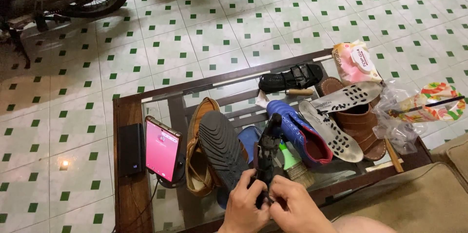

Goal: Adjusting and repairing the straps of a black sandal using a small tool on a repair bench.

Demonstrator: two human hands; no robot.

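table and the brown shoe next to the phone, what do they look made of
Table: dark, worn wood frame with a clear glass top, since the tiled floor shows through it. Brown shoe: probably tan leather, smooth with a slight sheen, with a black ridged sole, likely rubber.

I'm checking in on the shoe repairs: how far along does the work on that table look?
Done: both grey insoles are out, lying across the blue shoe and brown sandal. In hand: both hands, left hand and right hand, grip a black tool. Left: no shoe shows a finished repair; the brush lies unused.
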